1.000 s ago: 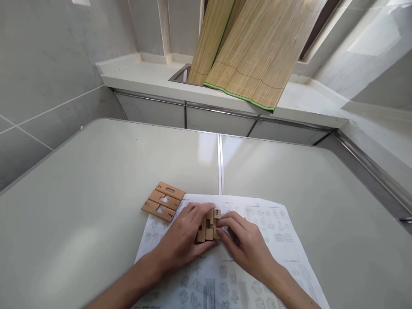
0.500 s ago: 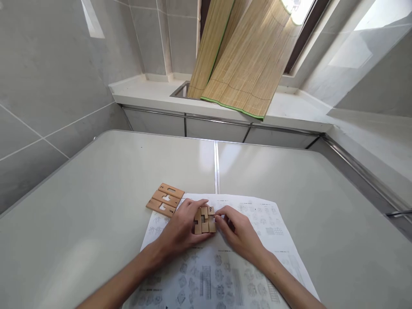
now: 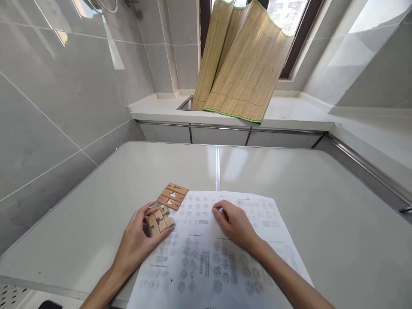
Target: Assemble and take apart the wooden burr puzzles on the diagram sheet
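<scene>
My left hand (image 3: 140,236) is closed around a small cluster of joined wooden puzzle pieces (image 3: 159,220), at the left edge of a printed instruction sheet (image 3: 209,253). Three flat notched wooden slats (image 3: 173,196) lie side by side just beyond, at the sheet's top-left corner. My right hand (image 3: 232,223) rests on the sheet a little to the right, fingers curled with the tips pressed on the paper, and nothing shows in it.
The sheet lies on a pale grey table (image 3: 289,180) with a seam down its middle. Behind it a white ledge (image 3: 289,113) carries bamboo mats (image 3: 241,64) leaning against the window. Tiled walls stand on both sides.
My left hand has carried the joined pieces leftward off the sheet's middle. My right hand has let go of them and now rests on the paper. The view has tilted up.
</scene>
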{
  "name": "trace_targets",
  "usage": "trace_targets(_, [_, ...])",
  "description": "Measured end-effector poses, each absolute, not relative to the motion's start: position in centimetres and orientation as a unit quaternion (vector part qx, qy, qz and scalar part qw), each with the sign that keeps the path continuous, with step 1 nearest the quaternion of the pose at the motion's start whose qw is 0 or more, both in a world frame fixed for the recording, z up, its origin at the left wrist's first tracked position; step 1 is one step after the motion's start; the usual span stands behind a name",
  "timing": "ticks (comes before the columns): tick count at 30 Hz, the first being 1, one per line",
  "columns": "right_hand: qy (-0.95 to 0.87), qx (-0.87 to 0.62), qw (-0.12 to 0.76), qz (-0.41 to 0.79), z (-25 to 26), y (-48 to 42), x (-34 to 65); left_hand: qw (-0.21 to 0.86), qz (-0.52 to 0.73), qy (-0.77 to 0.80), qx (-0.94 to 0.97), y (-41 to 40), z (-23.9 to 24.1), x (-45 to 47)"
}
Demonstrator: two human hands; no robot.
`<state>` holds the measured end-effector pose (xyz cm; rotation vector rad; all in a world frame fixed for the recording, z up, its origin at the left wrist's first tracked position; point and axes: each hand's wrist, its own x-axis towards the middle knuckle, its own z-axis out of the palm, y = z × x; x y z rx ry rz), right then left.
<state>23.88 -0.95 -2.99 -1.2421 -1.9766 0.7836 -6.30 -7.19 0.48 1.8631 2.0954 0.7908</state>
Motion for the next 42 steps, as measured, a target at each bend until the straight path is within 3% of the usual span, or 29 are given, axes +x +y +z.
trace_targets(22, [-0.768, -0.463, 0.336, 0.288, -2.9, -1.0, 23.9, 0.048, 0.227, 0.728, 0.645, -5.6, -1.0, -6.5])
trace_targets(33, [-0.773, -0.462, 0.331, 0.282, -3.1, -0.7, 23.9, 0.019, 0.203, 0.693, 0.692, -5.3, 1.3, -3.9])
trace_targets(38, [-0.776, -0.455, 0.334, 0.281, -3.3, -0.7, 24.0, -0.009, 0.161, 0.664, 0.73, -3.8, 0.0, -3.8])
trace_targets(42, [-0.773, -0.453, 0.34, 0.284, -3.5, -0.5, 24.0, 0.029, 0.103, 0.685, 0.72, -1.9, -0.6, -4.4])
